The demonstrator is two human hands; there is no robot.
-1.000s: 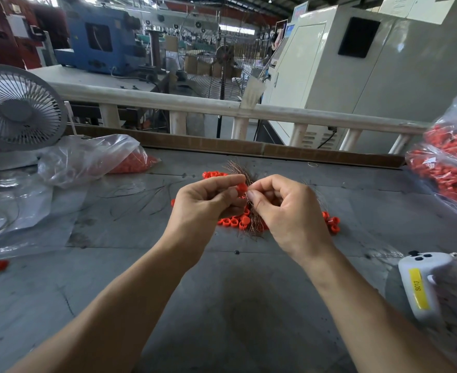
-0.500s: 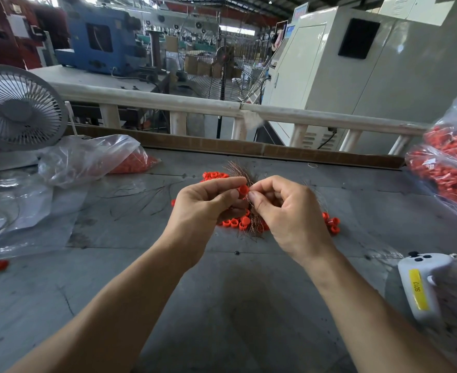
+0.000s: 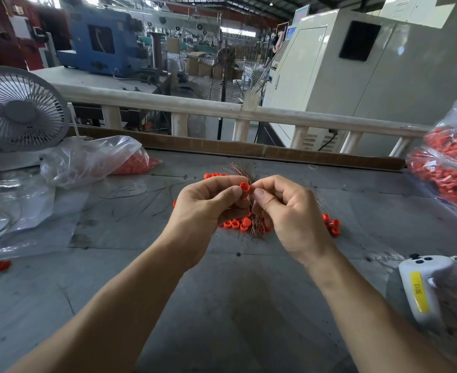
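My left hand [image 3: 208, 203] pinches a small red plastic cap [image 3: 245, 187] between thumb and forefinger, its open end up. My right hand [image 3: 289, 211] is pressed against it, thumb and fingers pinching a thin copper wire [image 3: 249, 197] just below the cap. Both hands hover above a bundle of copper wires [image 3: 253, 224] and a scatter of red caps [image 3: 234, 223] lying on the grey table [image 3: 222, 305]. More caps [image 3: 332, 224] lie right of my right hand.
A white desk fan [image 3: 20, 114] stands at the back left beside a clear bag of red caps [image 3: 93, 162]. A fuller bag of red parts [image 3: 450, 168] sits at the right edge. A white handheld device with a yellow label [image 3: 421, 286] lies front right. One stray cap [image 3: 1, 265] lies far left.
Both hands stay together in the same spot; the fingers have shifted only slightly around the cap and wire.
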